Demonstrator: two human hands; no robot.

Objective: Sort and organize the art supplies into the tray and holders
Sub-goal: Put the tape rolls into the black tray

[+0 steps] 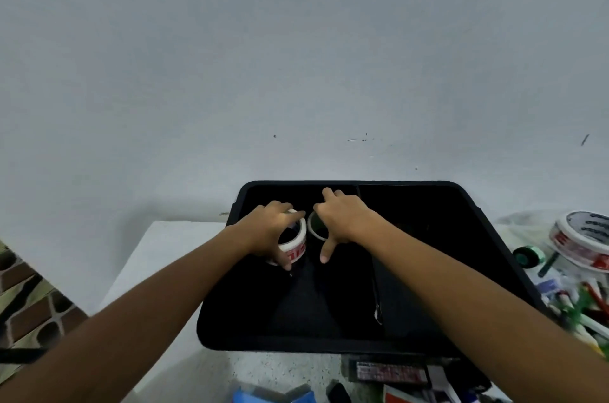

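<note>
Head view: left grip [273,231] curls round a white tape roll [294,246] in the black tray [494,237]; right grip [339,221] spread over a second roll [313,226].

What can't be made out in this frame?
- Second roll, head view: mostly hidden under the right hand.
- White-and-red tape roll: print blurred, partly covered by the left hand.
- Pens and markers: blurred, cut by the right edge.
- Black tray: interior too dark.

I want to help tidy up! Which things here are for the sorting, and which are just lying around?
For sorting: black tray, white-and-red tape roll under the left hand, ring-shaped roll under the right hand, tape rolls and pens on the right.

Lying about: white table.
</note>
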